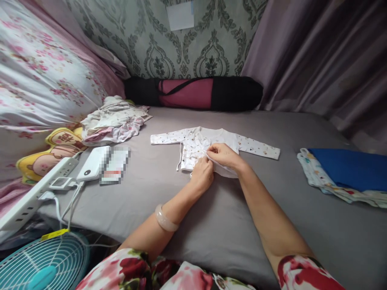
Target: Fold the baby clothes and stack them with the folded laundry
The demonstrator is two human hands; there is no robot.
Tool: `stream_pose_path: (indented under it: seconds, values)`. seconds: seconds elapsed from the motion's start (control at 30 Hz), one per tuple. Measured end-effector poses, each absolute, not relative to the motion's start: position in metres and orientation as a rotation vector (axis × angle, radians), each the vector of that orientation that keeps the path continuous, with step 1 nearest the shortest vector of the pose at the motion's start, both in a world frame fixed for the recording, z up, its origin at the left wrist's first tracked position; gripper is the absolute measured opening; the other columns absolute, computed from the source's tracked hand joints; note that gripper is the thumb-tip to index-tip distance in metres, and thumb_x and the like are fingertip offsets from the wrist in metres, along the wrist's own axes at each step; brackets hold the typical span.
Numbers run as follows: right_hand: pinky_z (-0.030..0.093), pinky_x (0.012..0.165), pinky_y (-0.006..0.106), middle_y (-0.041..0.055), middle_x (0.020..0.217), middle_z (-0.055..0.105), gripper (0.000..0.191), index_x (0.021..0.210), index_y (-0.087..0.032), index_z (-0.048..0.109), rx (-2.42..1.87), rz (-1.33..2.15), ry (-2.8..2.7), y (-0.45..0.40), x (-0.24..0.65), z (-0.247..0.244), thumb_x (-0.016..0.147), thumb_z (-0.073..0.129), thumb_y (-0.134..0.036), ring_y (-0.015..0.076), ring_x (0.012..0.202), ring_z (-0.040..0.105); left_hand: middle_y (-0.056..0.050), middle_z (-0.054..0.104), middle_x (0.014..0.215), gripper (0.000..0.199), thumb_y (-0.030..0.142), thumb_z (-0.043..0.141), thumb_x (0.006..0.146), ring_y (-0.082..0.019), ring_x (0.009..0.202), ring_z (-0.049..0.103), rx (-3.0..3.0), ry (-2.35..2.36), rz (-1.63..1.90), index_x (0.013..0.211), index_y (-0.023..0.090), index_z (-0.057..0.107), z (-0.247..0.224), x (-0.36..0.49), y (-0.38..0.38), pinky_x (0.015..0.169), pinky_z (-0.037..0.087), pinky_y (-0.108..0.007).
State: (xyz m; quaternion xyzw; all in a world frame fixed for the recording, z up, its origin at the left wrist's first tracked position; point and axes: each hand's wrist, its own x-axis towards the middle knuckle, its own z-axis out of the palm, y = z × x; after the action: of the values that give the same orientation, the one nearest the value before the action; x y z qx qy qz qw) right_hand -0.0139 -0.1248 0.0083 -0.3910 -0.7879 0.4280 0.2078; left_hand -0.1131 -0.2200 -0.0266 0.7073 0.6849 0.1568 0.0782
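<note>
A small white baby shirt (190, 141) with a scattered print lies on the grey bed sheet, both sleeves spread out sideways. Thin tie strings hang at its left side. My left hand (203, 173) is closed on the shirt's front near the lower hem. Just above and to the right, my right hand (222, 155) pinches the front edge of the same shirt, thumb and fingers together. The two hands almost touch. The fabric right between the fingertips is partly hidden.
Folded clothes with a blue piece (344, 167) lie at right. On the left are a crumpled clothes pile (116, 121), a yellow plush pillow (39, 161), a power strip (39, 193), a white power bank (94, 163) and a fan (45, 262). A long black-and-maroon bag (187, 94) lines the wall.
</note>
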Motion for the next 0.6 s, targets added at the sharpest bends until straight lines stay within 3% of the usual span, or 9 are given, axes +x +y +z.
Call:
stream_pose_path:
  seconds: [0.27,0.37,0.47,0.6]
  values:
    - [0.045,0.069,0.021,0.0017,0.078,0.071,0.018,0.080,-0.015,0.069,-1.049,1.198,-2.187,-0.123,-0.013,0.009,0.076,0.053,-0.024,0.0157,0.077,0.063,-0.014,0.058,0.110,0.031,0.011,0.033,0.090,-0.025,0.101,0.053,2.099,2.063,0.553,0.111,0.013,0.056,-0.024,-0.110,-0.220,0.091,0.044,-0.041]
    - [0.044,0.067,0.021,0.0009,0.075,0.069,0.019,0.080,-0.015,0.069,-1.041,1.194,-2.223,-0.123,-0.013,0.008,0.077,0.052,-0.023,0.0149,0.074,0.062,-0.018,0.056,0.120,0.028,0.018,0.038,0.092,-0.030,0.115,0.050,2.132,2.104,0.501,0.112,0.011,0.056,-0.027,-0.106,-0.225,0.097,0.042,-0.047]
    - [0.044,0.065,0.020,0.0010,0.075,0.069,0.019,0.080,-0.015,0.069,-1.039,1.194,-2.258,-0.125,-0.013,0.008,0.076,0.052,-0.022,0.0149,0.073,0.062,-0.023,0.044,0.140,0.046,0.035,0.047,0.092,-0.036,0.135,0.035,2.194,2.010,0.555,0.129,0.007,0.044,-0.032,-0.101,-0.230,0.108,0.032,-0.053]
    - [0.043,0.064,0.021,0.0017,0.076,0.069,0.018,0.080,-0.015,0.069,-1.037,1.212,-2.271,-0.129,-0.015,0.012,0.075,0.052,-0.022,0.0153,0.073,0.061,-0.027,0.039,0.145,0.059,0.044,0.042,0.094,-0.036,0.142,0.027,2.166,1.893,0.590,0.137,0.005,0.033,-0.033,-0.097,-0.233,0.112,0.026,-0.057]
